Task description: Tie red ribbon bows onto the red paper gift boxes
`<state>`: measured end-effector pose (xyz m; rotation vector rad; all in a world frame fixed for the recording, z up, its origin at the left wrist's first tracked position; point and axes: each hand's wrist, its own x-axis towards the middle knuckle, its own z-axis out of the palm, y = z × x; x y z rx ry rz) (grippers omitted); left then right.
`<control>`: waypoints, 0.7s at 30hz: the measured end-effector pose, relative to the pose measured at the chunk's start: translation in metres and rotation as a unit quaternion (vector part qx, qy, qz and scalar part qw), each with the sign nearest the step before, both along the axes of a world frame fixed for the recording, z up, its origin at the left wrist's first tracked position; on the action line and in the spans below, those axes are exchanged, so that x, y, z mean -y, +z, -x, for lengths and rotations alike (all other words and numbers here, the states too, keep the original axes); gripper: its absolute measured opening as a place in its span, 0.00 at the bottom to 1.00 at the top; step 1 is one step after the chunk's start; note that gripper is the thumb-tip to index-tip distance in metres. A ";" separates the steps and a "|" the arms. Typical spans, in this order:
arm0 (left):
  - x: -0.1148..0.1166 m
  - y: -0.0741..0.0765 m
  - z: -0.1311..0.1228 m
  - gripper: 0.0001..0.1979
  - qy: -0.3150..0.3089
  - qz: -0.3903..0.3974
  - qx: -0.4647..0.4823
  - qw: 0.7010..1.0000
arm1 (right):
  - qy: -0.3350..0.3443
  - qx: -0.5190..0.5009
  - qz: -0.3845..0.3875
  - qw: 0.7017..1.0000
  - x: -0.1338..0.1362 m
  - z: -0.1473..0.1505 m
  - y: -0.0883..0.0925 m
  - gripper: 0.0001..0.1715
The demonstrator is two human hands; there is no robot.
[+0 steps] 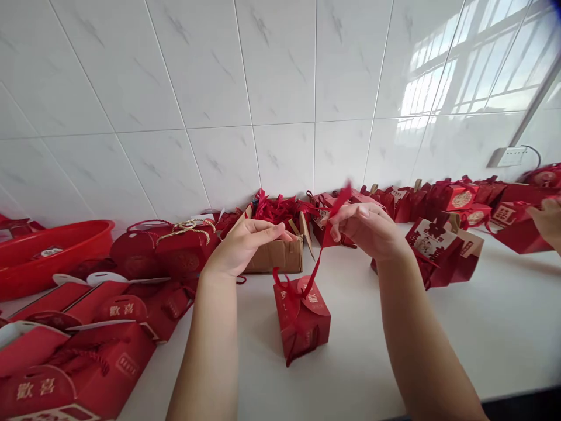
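A small red gift box stands on the white table in front of me, with a red ribbon tied over its top in a knot. One end of that ribbon runs up to my right hand, whose fingers are closed on it; the tip sticks up above the fingers. My left hand hovers above and left of the box, fingers stretched out and holding nothing visible. Just behind it sits a cardboard box filled with loose red ribbons.
Several red gift boxes with handles crowd the left side, beside a red plastic basin. More red boxes line the tiled wall. Two decorated boxes stand to the right. Another person's hand shows at the right edge.
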<state>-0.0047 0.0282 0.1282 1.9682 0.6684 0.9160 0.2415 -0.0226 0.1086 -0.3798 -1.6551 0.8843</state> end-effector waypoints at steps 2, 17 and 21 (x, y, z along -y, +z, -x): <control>0.008 0.003 0.006 0.14 0.031 -0.039 -0.100 0.994 | -0.041 0.024 -0.008 0.999 0.006 0.003 0.004 0.19; 0.005 -0.016 -0.024 0.10 -0.017 -0.016 -0.517 0.856 | -0.168 0.063 -0.031 0.983 0.025 0.012 0.014 0.13; 0.006 -0.014 -0.020 0.07 0.010 -0.034 -0.421 0.906 | -0.171 0.058 -0.029 0.983 0.026 0.014 0.015 0.12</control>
